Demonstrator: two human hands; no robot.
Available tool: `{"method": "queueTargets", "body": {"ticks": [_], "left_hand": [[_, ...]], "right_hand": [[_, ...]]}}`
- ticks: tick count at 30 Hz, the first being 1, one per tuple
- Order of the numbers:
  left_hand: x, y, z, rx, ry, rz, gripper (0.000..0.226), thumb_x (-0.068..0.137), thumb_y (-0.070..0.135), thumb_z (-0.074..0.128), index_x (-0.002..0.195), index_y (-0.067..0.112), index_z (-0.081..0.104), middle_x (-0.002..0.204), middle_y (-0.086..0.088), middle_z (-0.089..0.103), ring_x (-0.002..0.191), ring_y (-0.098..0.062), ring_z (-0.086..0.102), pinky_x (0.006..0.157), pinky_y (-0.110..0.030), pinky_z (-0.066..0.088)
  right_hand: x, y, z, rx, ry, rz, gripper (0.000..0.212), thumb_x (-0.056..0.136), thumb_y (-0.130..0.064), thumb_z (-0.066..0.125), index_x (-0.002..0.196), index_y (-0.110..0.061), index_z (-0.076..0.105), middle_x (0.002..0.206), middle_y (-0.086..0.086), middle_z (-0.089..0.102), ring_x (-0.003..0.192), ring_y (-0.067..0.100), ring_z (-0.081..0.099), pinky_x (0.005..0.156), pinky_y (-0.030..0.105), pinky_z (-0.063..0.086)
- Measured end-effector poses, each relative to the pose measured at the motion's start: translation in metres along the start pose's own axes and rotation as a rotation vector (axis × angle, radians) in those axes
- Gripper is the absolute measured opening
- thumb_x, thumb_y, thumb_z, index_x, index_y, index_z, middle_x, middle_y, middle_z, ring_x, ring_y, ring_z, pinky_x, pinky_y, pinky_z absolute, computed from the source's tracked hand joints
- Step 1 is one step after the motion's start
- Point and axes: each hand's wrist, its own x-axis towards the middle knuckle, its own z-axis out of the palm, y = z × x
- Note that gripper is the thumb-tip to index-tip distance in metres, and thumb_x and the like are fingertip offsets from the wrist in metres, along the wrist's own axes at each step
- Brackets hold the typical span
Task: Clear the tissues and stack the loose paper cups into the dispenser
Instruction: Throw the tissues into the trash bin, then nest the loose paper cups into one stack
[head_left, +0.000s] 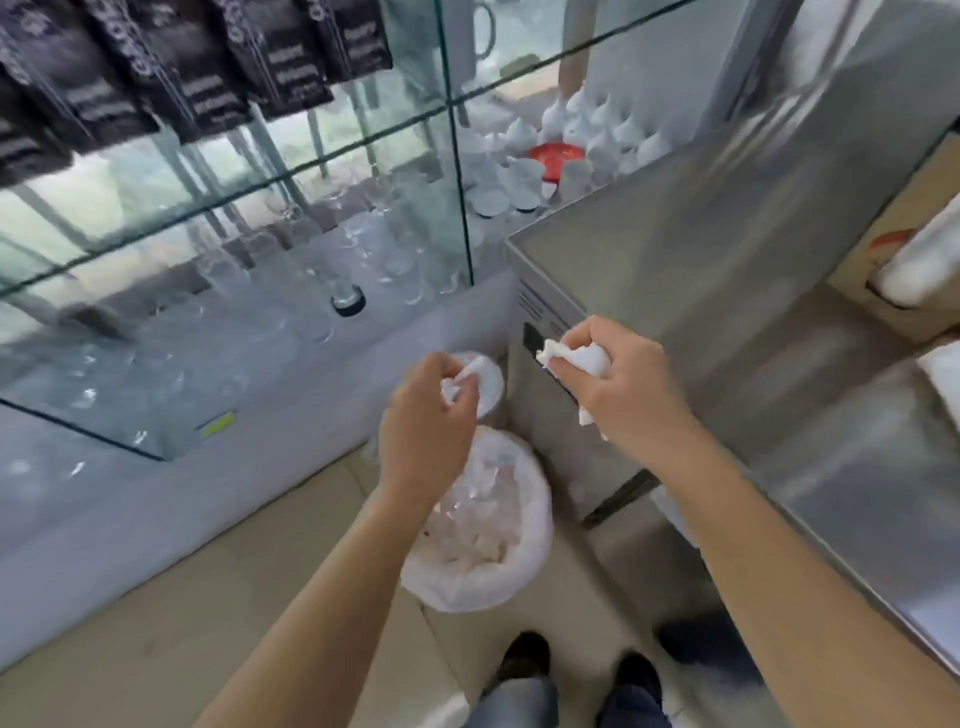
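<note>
**Q:** Fig. 1, the grips. What does each hand hold?

**A:** Left hand (426, 421): fingers curled, with the thumb and fingertips pinching a small tissue scrap (464, 382) that is white, thin and creased. Right hand (621, 387): fingers clenched round a larger tissue wad (584, 358). The wad is crumpled, with one ragged end showing past the thumb and another below the palm.

**Q:** Where do the tissues sit relative to the receptacle?

**A:** Both are held in the air. The scrap hangs over the far edge of the lined bin (540, 519), a round container whose rim is wrapped in translucent white plastic. Crumpled clear film and pale waste lie inside it. The wad is held to the right of the bin, in front of the stainless-steel unit (701, 249), which has a brushed, flat top and square corners.

**Q:** And the surroundings?

**A:** A glass case (452, 156) stands to the left, its shelves carrying clear glassware. Matte black pouches (171, 67) hang above it. The floor is of beige tiles (208, 597). A round white object just behind the left hand is too blurred to identify.
</note>
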Motion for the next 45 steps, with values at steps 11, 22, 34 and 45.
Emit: {"method": "queueTargets", "body": {"ticks": [11, 22, 34, 45], "left_hand": [[0.088, -0.195, 0.062, -0.077, 0.575, 0.057, 0.004, 0.09, 0.015, 0.054, 0.091, 0.011, 0.055, 0.088, 0.007, 0.047, 0.074, 0.015, 0.046, 0.063, -0.001, 0.034], [-0.017, -0.445, 0.211, 0.781, -1.186, -0.35, 0.075, 0.087, 0.042, 0.053, 0.146, 0.03, 0.009, 0.158, -0.008, -0.003, 0.144, -0.032, -0.003, 0.117, -0.048, 0.0], [0.077, -0.29, 0.079, 0.535, -0.462, -0.004, 0.057, 0.088, 0.047, 0.049, 0.139, 0.027, 0.032, 0.141, 0.0, 0.044, 0.125, -0.023, 0.044, 0.096, -0.037, 0.038], [0.1, -0.057, -0.03, 0.343, -0.127, 0.403, 0.069, 0.074, 0.064, 0.032, 0.135, 0.033, 0.036, 0.137, 0.01, 0.047, 0.124, -0.009, 0.039, 0.094, -0.024, 0.03]], "right_hand": [[0.045, 0.138, 0.196, -0.066, 0.345, -0.273, 0.011, 0.083, -0.01, 0.062, 0.09, -0.002, 0.058, 0.087, -0.001, 0.047, 0.078, 0.005, 0.042, 0.069, 0.01, 0.03], [-0.034, 0.374, 0.341, -0.8, -1.021, 0.294, 0.088, 0.086, -0.047, 0.052, 0.143, -0.034, -0.015, 0.156, 0.007, -0.02, 0.143, 0.025, -0.018, 0.115, 0.051, -0.003], [0.059, 0.229, 0.265, -0.645, -0.555, -0.132, 0.087, 0.079, -0.062, 0.049, 0.145, -0.032, 0.002, 0.153, 0.006, 0.023, 0.137, 0.024, 0.028, 0.108, 0.043, 0.023], [0.097, 0.025, 0.074, -0.56, -0.17, -0.371, 0.09, 0.073, -0.067, 0.048, 0.144, -0.037, 0.001, 0.152, 0.002, 0.028, 0.137, 0.022, 0.031, 0.108, 0.039, 0.025]]}}
